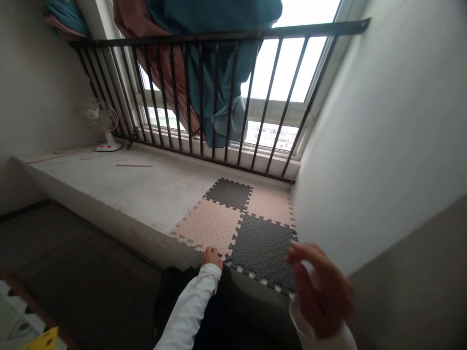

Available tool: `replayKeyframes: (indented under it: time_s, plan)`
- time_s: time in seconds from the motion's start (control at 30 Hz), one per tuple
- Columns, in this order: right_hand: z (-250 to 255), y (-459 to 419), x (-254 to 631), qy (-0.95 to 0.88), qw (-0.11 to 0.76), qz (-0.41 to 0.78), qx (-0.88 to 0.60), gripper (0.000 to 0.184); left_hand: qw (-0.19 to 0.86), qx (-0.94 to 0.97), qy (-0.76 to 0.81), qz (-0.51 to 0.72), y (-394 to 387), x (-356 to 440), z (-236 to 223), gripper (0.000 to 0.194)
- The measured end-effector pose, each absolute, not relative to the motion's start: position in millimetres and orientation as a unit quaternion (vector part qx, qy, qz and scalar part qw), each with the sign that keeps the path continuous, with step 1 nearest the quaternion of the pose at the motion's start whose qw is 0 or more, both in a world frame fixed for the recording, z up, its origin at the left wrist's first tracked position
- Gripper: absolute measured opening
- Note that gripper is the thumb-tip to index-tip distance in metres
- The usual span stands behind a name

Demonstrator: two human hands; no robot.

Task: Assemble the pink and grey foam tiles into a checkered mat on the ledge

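Four interlocking foam mat tiles lie joined on the window ledge, two pink and two dark grey. The front-left pink tile (209, 223) has my left hand (211, 256) at its front edge, fingers bent and closed on the border, with the thumb hidden. My right hand (321, 289) is raised near the right end of the front dark grey tile (264, 248). It is blurred, with index finger and thumb a little apart and nothing visible between them. Behind these are the back dark grey tile (229, 193) and the back pink tile (272, 205).
A black metal railing (219, 36) runs along the window, with teal and pink curtains (215, 73) behind it. A small fan (105, 126) and a thin strip (134, 165) are on the ledge (142, 187). A white wall (383, 136) rises at the right.
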State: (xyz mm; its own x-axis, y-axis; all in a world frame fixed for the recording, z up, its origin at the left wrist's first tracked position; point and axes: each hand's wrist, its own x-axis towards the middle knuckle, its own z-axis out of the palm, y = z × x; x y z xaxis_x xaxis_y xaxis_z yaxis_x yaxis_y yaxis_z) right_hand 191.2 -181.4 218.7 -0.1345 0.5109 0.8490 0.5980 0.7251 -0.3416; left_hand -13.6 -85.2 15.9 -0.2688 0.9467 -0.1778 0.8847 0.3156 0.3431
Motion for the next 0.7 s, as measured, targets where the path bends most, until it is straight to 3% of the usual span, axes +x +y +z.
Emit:
replayKeyframes:
  time_s: [0.2,0.37,0.5,0.7]
  plan:
    - [103.9,-100.5,208.6,-0.748,0.284,0.074,-0.595,0.033,0.159,0.612,0.773,0.053,-101.1,-19.8,15.1,0.041]
    - [46.9,-85.2,237.1,-0.706,0.1,0.033,-0.701,0.041,0.157,0.61,0.775,0.055,-94.2,-26.4,21.4,0.034]
    - [28.7,-67.5,242.0,-0.67,0.033,0.002,-0.742,0.047,0.158,0.579,0.797,0.066,-84.6,-25.4,19.2,0.034]
    - [-5.8,-49.9,243.1,-0.648,0.017,-0.078,-0.758,0.049,0.179,0.554,0.811,0.06,-75.1,-24.4,7.7,0.036]
